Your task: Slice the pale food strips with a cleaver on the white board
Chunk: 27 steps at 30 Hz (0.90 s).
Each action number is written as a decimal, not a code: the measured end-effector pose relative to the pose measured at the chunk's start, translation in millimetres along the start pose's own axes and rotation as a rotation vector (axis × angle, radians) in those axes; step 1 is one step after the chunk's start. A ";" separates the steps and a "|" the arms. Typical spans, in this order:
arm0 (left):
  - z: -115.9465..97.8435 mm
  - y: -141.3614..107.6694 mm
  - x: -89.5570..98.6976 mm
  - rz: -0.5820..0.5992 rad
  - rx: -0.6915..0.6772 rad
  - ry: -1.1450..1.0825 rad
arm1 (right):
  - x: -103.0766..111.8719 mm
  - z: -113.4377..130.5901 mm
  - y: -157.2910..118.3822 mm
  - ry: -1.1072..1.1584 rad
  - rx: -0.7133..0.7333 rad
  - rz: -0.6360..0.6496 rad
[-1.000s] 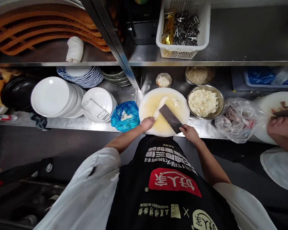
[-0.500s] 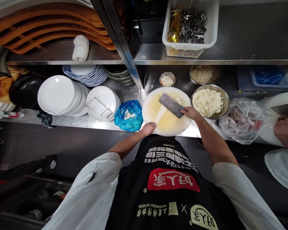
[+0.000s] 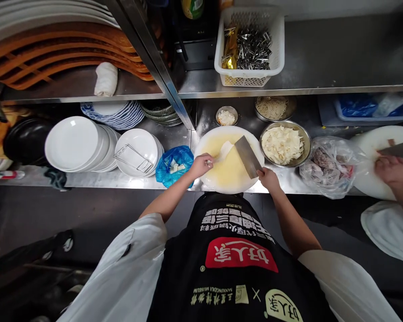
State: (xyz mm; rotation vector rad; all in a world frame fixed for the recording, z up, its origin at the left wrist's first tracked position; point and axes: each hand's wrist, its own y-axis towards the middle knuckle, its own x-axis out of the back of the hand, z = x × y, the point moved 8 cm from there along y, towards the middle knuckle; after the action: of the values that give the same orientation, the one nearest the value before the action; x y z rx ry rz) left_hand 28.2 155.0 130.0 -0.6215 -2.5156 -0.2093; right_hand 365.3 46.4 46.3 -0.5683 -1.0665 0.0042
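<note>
A round, yellowed cutting board (image 3: 226, 176) lies in front of me on the steel counter. Over its left edge, my left hand (image 3: 202, 165) is closed on one end of a pale, flat strip (image 3: 224, 151), whose wider end reaches toward the board's middle. My right hand (image 3: 267, 178) grips the handle of a cleaver (image 3: 246, 156) at the board's right side, its blade slanting up and left, apart from the strip. Right of the board, a metal bowl (image 3: 308, 152) holds pale, thin pieces. A blue plastic bag (image 3: 164, 167) with white pieces inside sits to the left.
White plates (image 3: 72, 141) are stacked at the left, with a wire rack on another stack. Behind the board is a small bowl (image 3: 227, 116). A clear bag (image 3: 329, 167) sits at the right, beside another person's hand (image 3: 392, 170) with a cleaver. A shelf edge (image 3: 289, 91) runs above.
My left hand has lifted the strip's near end and moved a little up and left. The cleaver has turned steeper and shifted right, away from the strip. The view has shifted slightly.
</note>
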 end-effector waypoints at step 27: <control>8.0 29.3 -103.4 0.481 -0.299 0.434 | -39.6 -6.4 -63.6 0.490 -0.097 0.297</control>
State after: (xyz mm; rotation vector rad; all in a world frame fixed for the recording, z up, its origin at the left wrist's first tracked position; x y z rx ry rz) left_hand 115.9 142.8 68.5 -1.1410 -1.8715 -0.4853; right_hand 334.0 -21.7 39.4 -0.7647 -0.5030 0.0701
